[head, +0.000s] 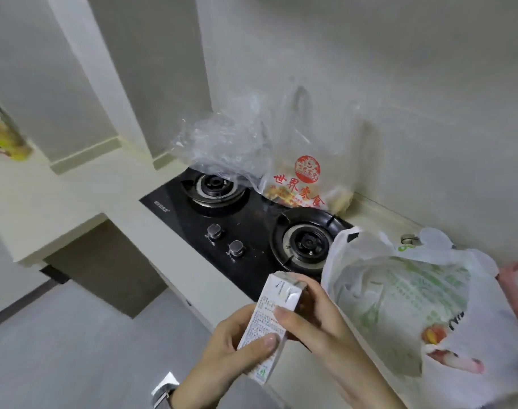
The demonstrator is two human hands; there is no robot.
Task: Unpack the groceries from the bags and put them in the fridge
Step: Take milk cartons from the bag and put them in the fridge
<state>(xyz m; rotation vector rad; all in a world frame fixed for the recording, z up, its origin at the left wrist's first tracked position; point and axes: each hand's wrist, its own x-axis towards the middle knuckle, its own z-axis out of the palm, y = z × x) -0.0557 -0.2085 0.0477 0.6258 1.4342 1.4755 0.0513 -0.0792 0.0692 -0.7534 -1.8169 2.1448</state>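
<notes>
Head view. My left hand [231, 346] grips lower part of small drink carton [269, 326], thumb across its printed side. My right hand [316, 314] grips carton's upper end, fingers curled round top. Carton held tilted, above table [74, 190] front edge, just left of white grocery bag [414, 305]. Clear bag with red print [305, 172] stands behind black gas hob [251, 228].

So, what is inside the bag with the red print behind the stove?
Through the bag with the red print, some yellowish and orange packaged food shows at the bottom. What exactly it is cannot be told; the plastic blurs it.
</notes>
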